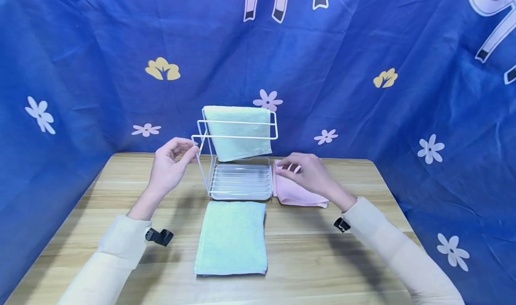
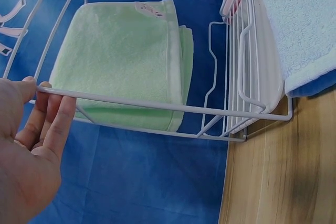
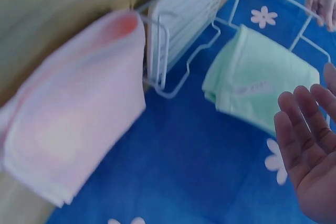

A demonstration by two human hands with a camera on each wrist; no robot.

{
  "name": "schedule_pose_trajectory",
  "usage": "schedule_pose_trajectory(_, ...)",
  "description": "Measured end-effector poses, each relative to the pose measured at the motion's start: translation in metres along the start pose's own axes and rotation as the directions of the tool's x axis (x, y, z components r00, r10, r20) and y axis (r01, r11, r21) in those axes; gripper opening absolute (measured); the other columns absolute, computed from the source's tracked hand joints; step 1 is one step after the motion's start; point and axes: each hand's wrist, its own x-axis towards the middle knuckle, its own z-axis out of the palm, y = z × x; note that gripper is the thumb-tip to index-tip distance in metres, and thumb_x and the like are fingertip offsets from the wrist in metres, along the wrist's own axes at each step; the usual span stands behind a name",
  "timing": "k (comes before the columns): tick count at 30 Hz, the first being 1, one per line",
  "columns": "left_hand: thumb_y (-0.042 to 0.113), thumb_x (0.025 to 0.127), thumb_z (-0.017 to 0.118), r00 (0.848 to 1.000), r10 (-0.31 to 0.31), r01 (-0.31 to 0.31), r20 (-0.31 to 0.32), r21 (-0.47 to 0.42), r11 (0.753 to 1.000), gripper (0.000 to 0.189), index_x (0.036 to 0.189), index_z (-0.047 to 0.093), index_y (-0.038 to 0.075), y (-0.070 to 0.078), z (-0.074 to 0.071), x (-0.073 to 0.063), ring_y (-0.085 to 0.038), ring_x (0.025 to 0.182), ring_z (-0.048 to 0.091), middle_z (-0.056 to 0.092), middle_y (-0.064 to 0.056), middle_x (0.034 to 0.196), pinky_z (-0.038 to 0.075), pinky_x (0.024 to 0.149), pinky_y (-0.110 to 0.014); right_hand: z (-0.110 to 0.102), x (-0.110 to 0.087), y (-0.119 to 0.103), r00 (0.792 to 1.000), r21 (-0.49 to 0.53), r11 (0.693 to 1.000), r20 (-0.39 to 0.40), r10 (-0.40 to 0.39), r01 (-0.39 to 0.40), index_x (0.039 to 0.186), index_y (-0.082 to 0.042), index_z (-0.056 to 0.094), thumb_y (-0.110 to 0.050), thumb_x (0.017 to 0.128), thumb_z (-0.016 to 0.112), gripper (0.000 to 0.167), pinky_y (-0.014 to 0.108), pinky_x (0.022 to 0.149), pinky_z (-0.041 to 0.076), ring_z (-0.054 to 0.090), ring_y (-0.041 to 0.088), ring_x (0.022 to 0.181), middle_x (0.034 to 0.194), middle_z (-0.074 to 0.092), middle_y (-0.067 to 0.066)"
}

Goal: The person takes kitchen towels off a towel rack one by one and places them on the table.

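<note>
Head view: left grip (image 1: 172, 165) pinches the white rack (image 1: 235, 137); right grip (image 1: 308, 172), loosely parted, holds nothing near the pink cloth (image 1: 297, 194)

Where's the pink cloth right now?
In the head view, the pink cloth lies on the table, just right of the white wire rack and partly hidden by the right hand.

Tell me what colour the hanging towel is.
The hanging towel is pale green, clearest in the left wrist view.
</note>
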Motion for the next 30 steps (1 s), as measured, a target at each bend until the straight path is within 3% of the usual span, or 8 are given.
schedule_pose_trajectory(5,0.002,0.101,0.067,1.0,0.001,-0.001,-0.003,0.019,1.0,0.018,0.109,0.063,-0.014,0.001,0.001,0.0,-0.002,0.076,0.072,0.072,0.011,0.086,0.068,0.075,-0.019,-0.023,0.005,0.002,0.998,-0.072,0.997,-0.063,-0.019,0.015,0.106,-0.011,0.081,-0.024,0.094,0.081,0.018,0.029,0.067,0.066,0.073,0.012,0.076,0.09,0.079,0.001)
schedule_pose_trajectory(11,0.002,0.101,0.067,1.0,0.003,-0.003,-0.003,0.023,1.0,0.02,0.109,0.062,-0.016,0.002,0.001,0.0,-0.001,0.076,0.072,0.072,0.012,0.085,0.068,0.075,-0.017,-0.049,0.018,0.001,0.994,-0.134,0.991,-0.106,-0.034,0.019,0.109,-0.014,0.081,-0.028,0.095,0.08,0.02,0.028,0.069,0.064,0.073,0.012,0.081,0.095,0.08,0.0)
schedule_pose_trajectory(20,0.002,0.101,0.067,1.0,-0.005,0.005,0.003,0.019,1.0,0.021,0.11,0.062,-0.016,0.002,0.001,0.0,-0.001,0.077,0.072,0.072,0.013,0.086,0.067,0.075,-0.017,-0.071,0.046,0.0,0.999,-0.076,0.997,-0.036,-0.009,0.007,0.121,-0.009,0.076,-0.026,0.1,0.075,0.026,0.036,0.081,0.067,0.073,0.019,0.093,0.106,0.078,0.007)
schedule_pose_trajectory(30,0.0,0.101,0.067,1.0,-0.005,0.005,-0.004,0.01,1.0,0.02,0.11,0.062,-0.017,0.001,0.001,-0.001,0.0,0.078,0.072,0.072,0.013,0.087,0.068,0.076,-0.018,-0.069,0.081,-0.004,1.0,-0.068,0.998,0.006,0.005,-0.005,0.131,-0.007,0.071,-0.028,0.103,0.071,0.035,0.04,0.088,0.067,0.07,0.024,0.103,0.116,0.074,0.012)
